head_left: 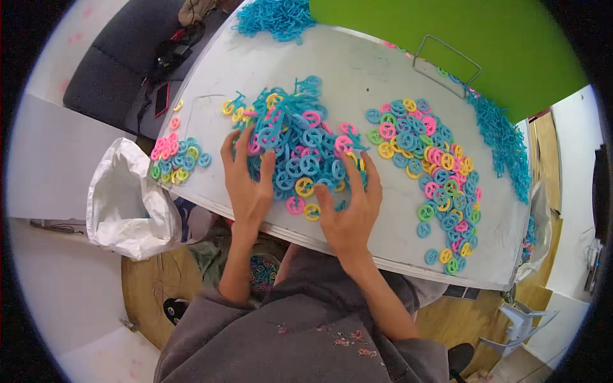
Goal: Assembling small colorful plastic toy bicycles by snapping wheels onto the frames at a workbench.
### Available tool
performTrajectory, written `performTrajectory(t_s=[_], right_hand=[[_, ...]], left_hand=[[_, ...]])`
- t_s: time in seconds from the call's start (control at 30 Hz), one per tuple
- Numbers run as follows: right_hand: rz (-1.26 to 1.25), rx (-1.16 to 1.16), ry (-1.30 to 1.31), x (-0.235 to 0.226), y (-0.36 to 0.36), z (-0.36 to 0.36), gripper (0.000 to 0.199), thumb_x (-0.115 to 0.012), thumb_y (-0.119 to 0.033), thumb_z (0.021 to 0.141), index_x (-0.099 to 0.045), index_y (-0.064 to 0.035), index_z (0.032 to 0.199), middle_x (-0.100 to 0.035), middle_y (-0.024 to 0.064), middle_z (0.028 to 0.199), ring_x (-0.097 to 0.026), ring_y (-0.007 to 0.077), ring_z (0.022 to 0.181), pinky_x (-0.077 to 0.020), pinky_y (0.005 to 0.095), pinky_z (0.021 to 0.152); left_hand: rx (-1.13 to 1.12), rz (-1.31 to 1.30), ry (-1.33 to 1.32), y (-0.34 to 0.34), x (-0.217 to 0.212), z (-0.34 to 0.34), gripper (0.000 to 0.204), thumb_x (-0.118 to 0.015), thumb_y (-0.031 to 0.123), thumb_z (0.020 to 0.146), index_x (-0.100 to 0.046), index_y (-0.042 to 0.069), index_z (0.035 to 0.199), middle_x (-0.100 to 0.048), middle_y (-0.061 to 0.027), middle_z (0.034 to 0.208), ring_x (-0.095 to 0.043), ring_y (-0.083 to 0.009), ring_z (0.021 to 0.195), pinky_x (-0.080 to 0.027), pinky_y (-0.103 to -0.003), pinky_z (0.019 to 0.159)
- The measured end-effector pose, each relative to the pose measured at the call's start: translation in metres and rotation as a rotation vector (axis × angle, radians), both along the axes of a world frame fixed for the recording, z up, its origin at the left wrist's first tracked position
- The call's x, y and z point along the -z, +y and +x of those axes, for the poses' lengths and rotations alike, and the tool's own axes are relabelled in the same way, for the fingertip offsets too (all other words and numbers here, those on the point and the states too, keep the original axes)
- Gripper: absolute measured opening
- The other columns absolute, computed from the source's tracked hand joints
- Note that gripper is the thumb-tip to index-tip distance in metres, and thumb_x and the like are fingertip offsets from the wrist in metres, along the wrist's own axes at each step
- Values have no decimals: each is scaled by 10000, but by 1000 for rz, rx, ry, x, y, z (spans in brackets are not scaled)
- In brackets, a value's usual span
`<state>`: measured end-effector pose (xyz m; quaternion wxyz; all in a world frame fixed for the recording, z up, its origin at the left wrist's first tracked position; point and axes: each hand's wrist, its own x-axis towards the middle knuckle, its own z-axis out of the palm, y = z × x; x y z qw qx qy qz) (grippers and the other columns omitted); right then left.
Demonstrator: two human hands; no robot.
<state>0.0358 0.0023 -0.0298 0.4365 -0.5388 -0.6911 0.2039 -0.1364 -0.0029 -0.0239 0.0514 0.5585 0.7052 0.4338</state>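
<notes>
A white table top (357, 70) is seen from above, and at its centre a heap of small round plastic rings in blue, pink and yellow (300, 150) is piled, many still joined to blue plastic sprue strips. The left hand (246, 179) is laid flat on the heap's seven o'clock side, its fingers spread wide and pressed into the rings, with nothing gripped. The right hand (350, 207) is placed at the heap's five o'clock edge, palm down and fingers splayed, its fingertips touching yellow and pink rings near the table's front edge; nothing is seen closed in it either.

At three o'clock from the heap, a long curved spread of loose rings in blue, pink, yellow and green (434, 179) is laid out flat, running from the table's middle down toward five o'clock. At nine o'clock, well apart from the hands, a smaller cluster of mixed coloured rings (174, 159) lies at the table's left edge. A tangle of blue plastic sprue pieces (274, 18) sits at twelve o'clock, and another band of blue sprue scraps (504, 143) runs along the two o'clock edge. A bent wire frame (447, 60) stands at one o'clock beside a bright green sheet (447, 32).

Below the table at eight o'clock, an open white plastic sack (128, 204) is seen. The person's grey garment (306, 325) fills the six o'clock area.
</notes>
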Motion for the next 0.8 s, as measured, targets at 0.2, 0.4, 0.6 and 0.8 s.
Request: performTrajectory(t_s=[0.2,0.4,0.6,0.8], right_hand=[[-66,-74,163,7,7,1,516,-760,-253,766,-574,-35,1194,-459,230,1300,-425,386,1226,-326,459,1025],[0,-39,118,-5,22,-3,628,-782,-259,734,-529,-8,1252,-472,239,1310,-455,388,1224,-379,438,1003],[-60,-177,113,-8,32,-3,602,-774,-238,729,-561,-11,1244,-450,245,1358,-471,387,1219,-385,434,1005],[-97,-217,304,-3,35,-1,524,-748,-132,730,-587,-8,1213,-452,229,1362,-472,355,1229,-370,419,1025]], left_hand=[[-74,-16,-147,-3,-2,-1,442,-575,217,906,-486,55,1307,-365,-225,1361,-389,-380,1256,-311,-427,1046],[55,5,-236,13,3,-28,561,-565,217,889,-389,61,1399,-378,-223,1394,-374,-371,1279,-250,-433,1087],[37,12,-118,20,1,-1,696,-703,230,753,-431,94,1380,-429,-204,1357,-401,-356,1264,-315,-421,1059],[-30,17,-295,20,3,6,593,-697,184,778,-469,51,1309,-443,-190,1341,-407,-338,1261,-315,-413,1052]])
